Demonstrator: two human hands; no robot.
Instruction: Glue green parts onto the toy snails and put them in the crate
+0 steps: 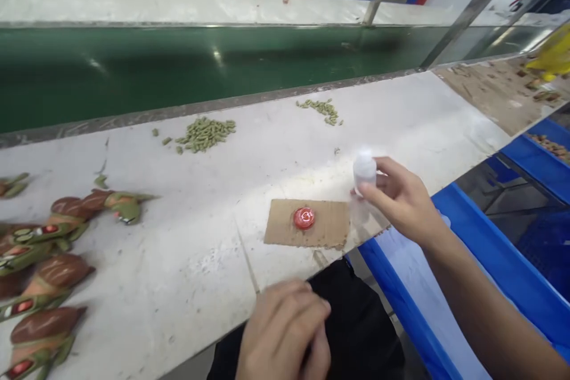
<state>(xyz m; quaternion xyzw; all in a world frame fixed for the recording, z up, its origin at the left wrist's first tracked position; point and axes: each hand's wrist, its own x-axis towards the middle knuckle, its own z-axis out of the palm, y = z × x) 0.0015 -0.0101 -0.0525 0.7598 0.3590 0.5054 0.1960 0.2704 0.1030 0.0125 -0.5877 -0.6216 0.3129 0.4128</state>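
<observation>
My right hand (401,199) grips a small white plastic bottle (364,170) between thumb and fingers, upright at the right of the work table. Just left of it lies a rectangle of brown cardboard (278,228), with a round glossy red blob or disc (304,218) on its middle. Over my lap, at the table's near edge, my left hand (285,332) is curled with its knuckles up. Its fingertips are turned under, so whatever it may hold is hidden.
Small green pieces lie in a larger pile (205,134) and a smaller pile (325,110) toward the back. Several brown-and-green toy figures (57,273) crowd the left. A green conveyor belt (178,65) runs behind the white table (187,202). Blue bins (485,249) stand below right.
</observation>
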